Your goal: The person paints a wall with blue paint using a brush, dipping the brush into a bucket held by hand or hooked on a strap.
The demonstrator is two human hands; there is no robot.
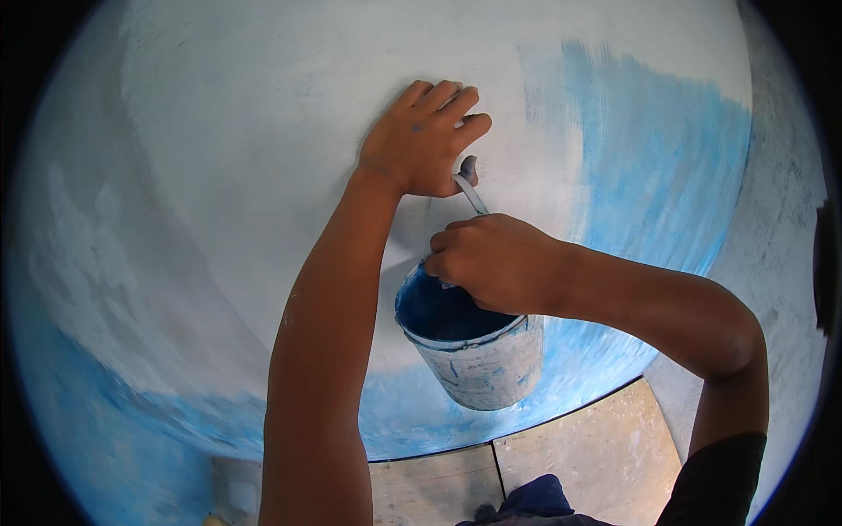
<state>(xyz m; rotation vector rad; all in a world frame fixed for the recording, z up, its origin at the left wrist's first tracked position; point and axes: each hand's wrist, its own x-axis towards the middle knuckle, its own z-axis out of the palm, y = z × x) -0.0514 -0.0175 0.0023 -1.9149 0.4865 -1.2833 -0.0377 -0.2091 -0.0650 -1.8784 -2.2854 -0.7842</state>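
My left hand rests against the pale wall, knuckles up and fingers bent. A whitish curved handle is hooked at its thumb and runs down behind my other hand. Below hangs a paint-smeared white bucket, slightly tilted, with dark blue paint inside. My right hand is closed over the bucket's opening, its fingers curled at the far rim. What it grips is mostly hidden; a small pale bit shows under the fingers.
Streaky light blue paint covers the wall at the right and along its lower part. A grey wall meets it at the far right. Beige floor tiles lie below, with dark blue cloth at the bottom edge.
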